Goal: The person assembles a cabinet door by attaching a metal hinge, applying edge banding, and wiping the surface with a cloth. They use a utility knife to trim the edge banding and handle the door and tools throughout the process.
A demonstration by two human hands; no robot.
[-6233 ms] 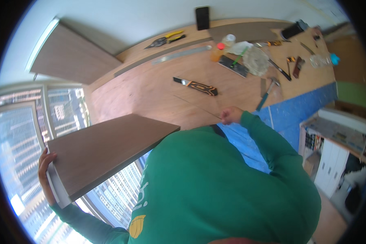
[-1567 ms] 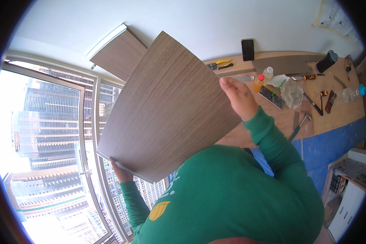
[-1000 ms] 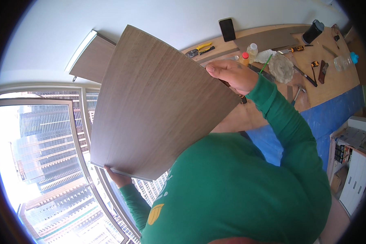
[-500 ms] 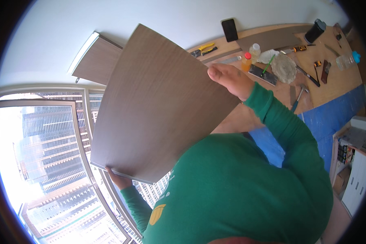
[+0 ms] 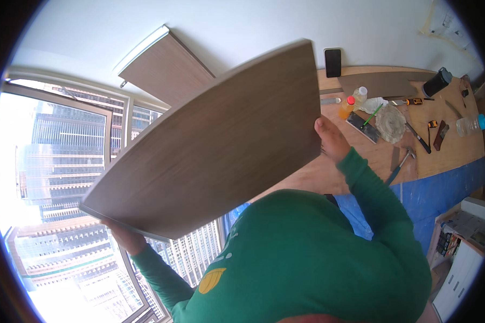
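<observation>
A large flat wood-grain board (image 5: 215, 145), grey-brown, spans the space in front of me, tilted with its right end higher in the picture. My left hand (image 5: 125, 237) grips its lower left edge, the fingers hidden behind the board. At the right end, my right hand (image 5: 333, 139) is closed round the edge, thumb on the near face. Another board (image 5: 167, 67) of the same colour with a pale edge leans against the wall behind it.
On the plywood worktop (image 5: 302, 180) at right lie a hammer (image 5: 402, 166), a phone (image 5: 332, 62), bottles such as an orange one (image 5: 347, 107), a plaster-like lump (image 5: 390, 123) and a dark tumbler (image 5: 437, 82). Blue sheeting (image 5: 431, 185) covers the worktop's front. Windows (image 5: 64, 161) fill the left.
The board has turned clockwise, its far corner swinging right and its left end moving left. Both hands have kept hold; my right hand has shifted right and down. The view has shifted too.
</observation>
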